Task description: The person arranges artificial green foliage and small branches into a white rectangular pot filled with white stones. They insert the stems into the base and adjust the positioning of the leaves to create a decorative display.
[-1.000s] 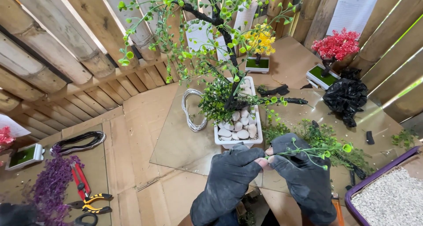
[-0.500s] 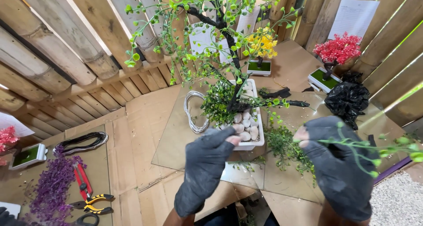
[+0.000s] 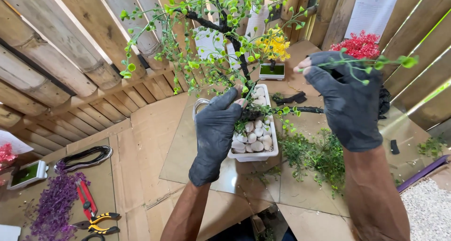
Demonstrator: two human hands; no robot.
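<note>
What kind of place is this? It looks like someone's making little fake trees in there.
Most likely a small craft workshop for artificial bonsai trees, in a hut with bamboo walls. A half-finished green tree in a white pebble pot, finished yellow and red ones behind, and pliers on cardboard suggest it.

Both gloved hands (image 3: 216,128) raised, pinching.

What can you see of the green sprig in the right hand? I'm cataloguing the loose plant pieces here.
The green sprig is a thin, wiry stem, plastic by its look, bearing small round light-green leaves, the largest at its far tip. It lies roughly level in the air, pinched at one end by the gloved right hand, raised beside the tree's crown. The sprig passes in front of the red tree behind it. Nothing else touches it.
</note>
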